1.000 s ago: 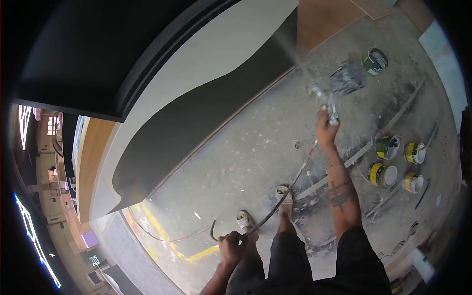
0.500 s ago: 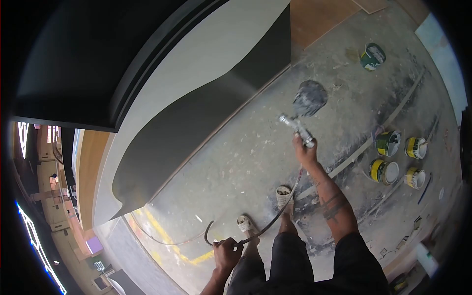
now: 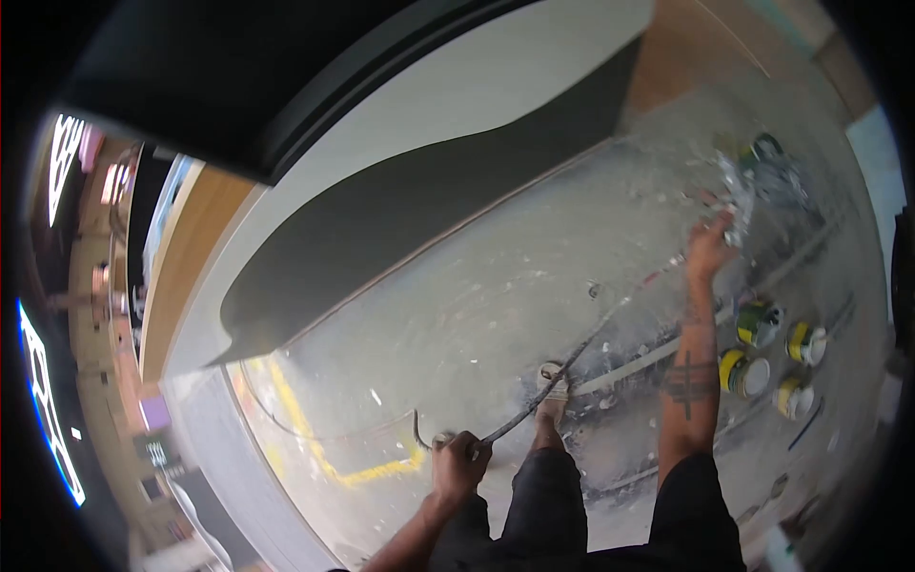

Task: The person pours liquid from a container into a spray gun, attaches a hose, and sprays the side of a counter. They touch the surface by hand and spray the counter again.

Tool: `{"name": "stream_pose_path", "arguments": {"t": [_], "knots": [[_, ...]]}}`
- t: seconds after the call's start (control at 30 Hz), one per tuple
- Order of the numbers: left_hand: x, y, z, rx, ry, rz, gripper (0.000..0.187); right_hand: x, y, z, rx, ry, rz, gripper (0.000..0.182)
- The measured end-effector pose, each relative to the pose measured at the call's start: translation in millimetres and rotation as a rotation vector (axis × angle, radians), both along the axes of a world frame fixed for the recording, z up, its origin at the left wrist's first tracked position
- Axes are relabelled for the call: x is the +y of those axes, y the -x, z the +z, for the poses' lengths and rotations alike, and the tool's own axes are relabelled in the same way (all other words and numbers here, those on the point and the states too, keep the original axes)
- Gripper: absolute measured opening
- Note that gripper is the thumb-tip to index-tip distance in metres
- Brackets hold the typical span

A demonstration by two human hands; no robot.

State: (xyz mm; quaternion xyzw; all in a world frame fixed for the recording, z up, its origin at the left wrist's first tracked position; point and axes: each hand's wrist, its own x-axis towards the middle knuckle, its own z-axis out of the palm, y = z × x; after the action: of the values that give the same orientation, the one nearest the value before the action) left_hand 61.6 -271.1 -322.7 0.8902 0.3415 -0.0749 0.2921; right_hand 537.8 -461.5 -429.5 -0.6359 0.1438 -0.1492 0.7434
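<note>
My right hand (image 3: 709, 250) is closed around a paint spray gun (image 3: 738, 202), whose silver shape is smeared by motion. It is stretched out to the upper right, over the concrete floor. From the gun a dark air hose (image 3: 519, 418) runs down past my foot to my left hand (image 3: 461, 465). The left hand is closed around this hose near my legs, and a loose bend of it sticks out on the far side. To the left of the gun stands a curved counter front with a dark grey lower band (image 3: 429, 205) and a pale upper band (image 3: 429, 114).
Several paint tins, one of them yellow-labelled (image 3: 745, 374), stand at the right. A green bucket (image 3: 765, 150) is behind the gun. Yellow tape (image 3: 376, 471) marks the floor at lower left. A wood-coloured board (image 3: 681, 57) lies beyond the counter's end.
My right hand has swung to the right and away from me with the spray gun, drawing the hose out straighter. My left hand keeps hold of the hose. The view has shifted slightly.
</note>
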Motion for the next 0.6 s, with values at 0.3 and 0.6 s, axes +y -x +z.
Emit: {"name": "stream_pose_path", "arguments": {"t": [0.3,0.6], "knots": [[36,91,-4,0.043,-0.038,-0.002,0.017,31,135,-23,0.003,-0.002,0.231,0.02],[121,293,15,0.144,-0.131,0.035,0.021,138,361,-66,0.085,-0.086,0.618,0.024]]}}
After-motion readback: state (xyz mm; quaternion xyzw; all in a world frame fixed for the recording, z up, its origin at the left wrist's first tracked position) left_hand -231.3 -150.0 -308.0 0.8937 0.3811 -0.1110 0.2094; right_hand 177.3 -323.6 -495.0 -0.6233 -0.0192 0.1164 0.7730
